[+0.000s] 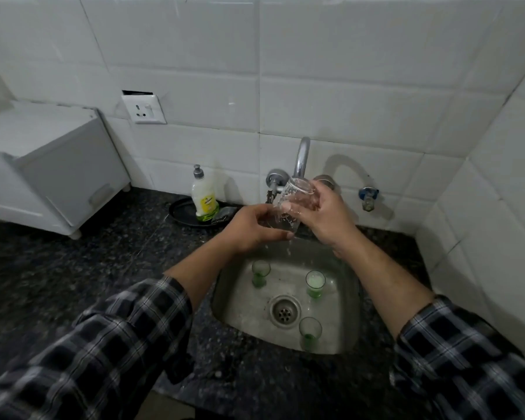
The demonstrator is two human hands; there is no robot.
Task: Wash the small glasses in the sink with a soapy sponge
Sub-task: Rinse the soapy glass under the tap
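Note:
A clear glass (291,204) is held tilted under the chrome tap (302,156), above the steel sink (243,298). My left hand (252,225) grips its lower end and my right hand (325,213) grips its upper end. Water drips from the glass into the basin. Three small green-based glasses stand in the sink: one at the back left (260,272), one at the back right (315,283) with white foam inside, one at the front (309,331) beside the drain (284,310). A dark sponge (223,214) lies on a black tray behind the sink.
A dish soap bottle (203,198) stands on the black tray (179,212) on the dark granite counter (73,268). A white appliance (52,174) sits at the left. A wall socket (144,109) and a blue-handled valve (368,195) are on the tiled wall.

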